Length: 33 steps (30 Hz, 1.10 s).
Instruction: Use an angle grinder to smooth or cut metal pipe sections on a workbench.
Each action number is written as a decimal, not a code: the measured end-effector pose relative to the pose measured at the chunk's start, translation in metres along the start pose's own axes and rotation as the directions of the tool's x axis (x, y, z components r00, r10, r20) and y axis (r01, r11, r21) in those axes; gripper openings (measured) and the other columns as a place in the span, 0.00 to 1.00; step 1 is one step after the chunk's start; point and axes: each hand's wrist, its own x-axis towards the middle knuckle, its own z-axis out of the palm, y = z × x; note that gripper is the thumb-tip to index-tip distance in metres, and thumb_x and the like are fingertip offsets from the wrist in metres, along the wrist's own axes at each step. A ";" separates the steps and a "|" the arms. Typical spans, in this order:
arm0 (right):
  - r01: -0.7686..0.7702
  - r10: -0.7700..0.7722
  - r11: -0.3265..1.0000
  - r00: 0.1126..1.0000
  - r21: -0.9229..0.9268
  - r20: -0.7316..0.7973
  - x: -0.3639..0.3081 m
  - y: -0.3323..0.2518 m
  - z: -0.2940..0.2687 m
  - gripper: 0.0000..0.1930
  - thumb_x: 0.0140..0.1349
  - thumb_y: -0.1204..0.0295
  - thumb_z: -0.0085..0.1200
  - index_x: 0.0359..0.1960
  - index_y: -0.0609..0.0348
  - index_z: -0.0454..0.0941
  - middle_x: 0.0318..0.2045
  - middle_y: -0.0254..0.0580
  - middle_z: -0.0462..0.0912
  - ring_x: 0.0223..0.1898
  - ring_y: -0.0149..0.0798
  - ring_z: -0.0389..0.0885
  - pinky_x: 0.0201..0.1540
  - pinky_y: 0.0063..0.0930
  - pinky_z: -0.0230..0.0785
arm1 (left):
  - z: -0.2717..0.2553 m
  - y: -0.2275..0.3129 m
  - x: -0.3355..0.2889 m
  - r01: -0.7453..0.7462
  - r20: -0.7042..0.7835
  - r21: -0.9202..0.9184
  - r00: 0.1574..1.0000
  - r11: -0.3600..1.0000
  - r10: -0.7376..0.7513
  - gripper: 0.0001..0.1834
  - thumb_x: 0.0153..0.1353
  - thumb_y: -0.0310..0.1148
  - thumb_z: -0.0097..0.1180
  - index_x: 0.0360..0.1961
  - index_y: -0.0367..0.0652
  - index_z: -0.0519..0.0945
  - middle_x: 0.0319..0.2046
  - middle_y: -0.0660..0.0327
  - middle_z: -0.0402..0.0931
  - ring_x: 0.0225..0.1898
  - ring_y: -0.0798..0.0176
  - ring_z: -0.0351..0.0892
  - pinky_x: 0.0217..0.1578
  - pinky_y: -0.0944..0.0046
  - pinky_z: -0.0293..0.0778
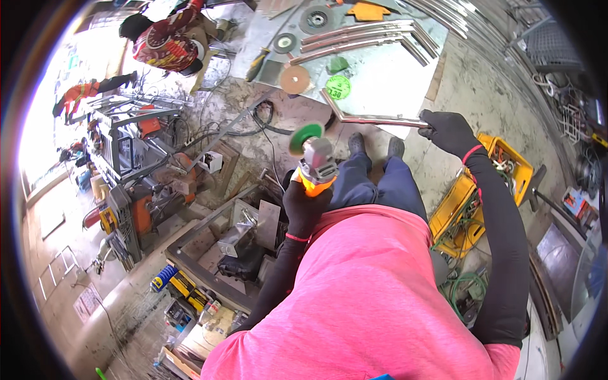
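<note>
My left hand [304,206], in a black glove, is closed round the orange body of an angle grinder [318,166]. A green disc [306,138] sits on the grinder's upper end, tilted toward the left. Out to the right, my gloved right hand [448,132] grips one end of a bent metal rod [380,120]. From that hand the rod runs left, then angles up at its far end along the edge of a pale sheet [380,82]. The grinder's disc and the rod are apart.
Several bent metal rods [354,45] lie on the sheet beside a brown disc [294,80], a green round disc [337,87] and a screwdriver [256,64]. Yellow crates [457,218] with cables stand at right. A metal-framed box [209,231] is at left. Two people [168,44] work at upper left.
</note>
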 end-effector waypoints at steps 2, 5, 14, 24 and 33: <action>-0.034 0.034 0.999 0.999 -0.028 -0.017 0.004 0.013 -0.005 0.24 0.69 0.55 0.72 0.62 0.51 0.86 0.42 0.49 0.92 0.44 0.55 0.92 0.50 0.50 0.83 | -0.003 -0.001 0.002 0.049 -0.045 -0.103 0.998 0.994 -0.054 0.24 0.60 0.26 0.77 0.58 0.37 0.85 0.43 0.59 0.92 0.42 0.65 0.91 0.44 0.61 0.86; -0.082 0.082 0.997 0.996 -0.002 -0.025 0.011 0.019 -0.018 0.28 0.64 0.51 0.75 0.62 0.47 0.85 0.50 0.45 0.89 0.51 0.54 0.89 0.55 0.52 0.80 | -0.005 -0.006 0.010 0.077 -0.131 -0.216 0.986 0.973 -0.107 0.24 0.61 0.22 0.74 0.58 0.36 0.84 0.41 0.61 0.90 0.36 0.69 0.88 0.38 0.64 0.84; 0.264 -0.367 0.899 0.890 -0.350 -0.272 0.074 -0.130 0.000 0.32 0.61 0.54 0.75 0.63 0.57 0.82 0.60 0.52 0.84 0.59 0.58 0.82 0.60 0.57 0.73 | -0.024 -0.036 -0.005 0.061 -0.341 0.029 0.939 0.998 -0.048 0.35 0.57 0.47 0.85 0.60 0.40 0.85 0.43 0.48 0.92 0.44 0.46 0.95 0.46 0.51 0.87; 0.358 -0.401 0.914 0.872 -0.193 -0.281 0.110 -0.133 0.020 0.12 0.64 0.71 0.68 0.47 0.56 0.82 0.37 0.46 0.83 0.42 0.55 0.84 0.46 0.53 0.74 | -0.036 -0.014 -0.012 0.173 -0.351 0.015 0.923 0.985 -0.157 0.34 0.58 0.52 0.83 0.55 0.38 0.85 0.42 0.46 0.92 0.44 0.43 0.95 0.46 0.49 0.87; 0.159 0.728 0.348 0.575 0.924 -0.373 0.080 -0.062 -0.037 0.09 0.76 0.65 0.69 0.46 0.56 0.85 0.35 0.29 0.84 0.30 0.25 0.77 0.33 0.22 0.70 | -0.024 -0.017 -0.007 0.180 -0.374 0.022 0.914 0.983 -0.159 0.33 0.57 0.54 0.83 0.51 0.38 0.85 0.39 0.45 0.91 0.42 0.41 0.94 0.44 0.47 0.86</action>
